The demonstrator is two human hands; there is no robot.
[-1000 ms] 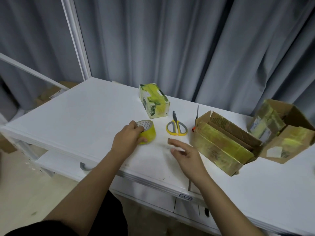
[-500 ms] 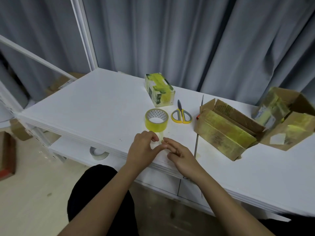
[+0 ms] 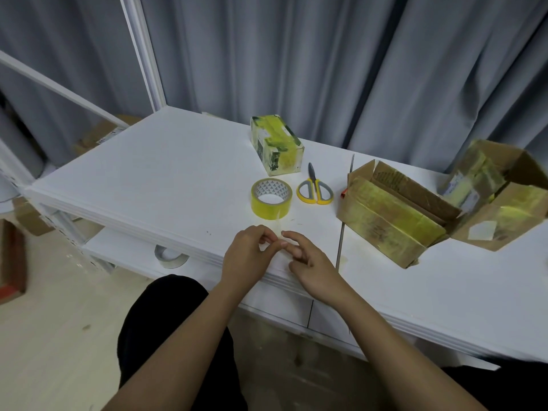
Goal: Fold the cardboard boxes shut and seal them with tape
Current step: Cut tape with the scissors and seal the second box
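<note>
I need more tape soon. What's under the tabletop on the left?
A grey tape roll lies on the lower shelf, partly hidden by the table edge. Anything farther back is covered.
</note>
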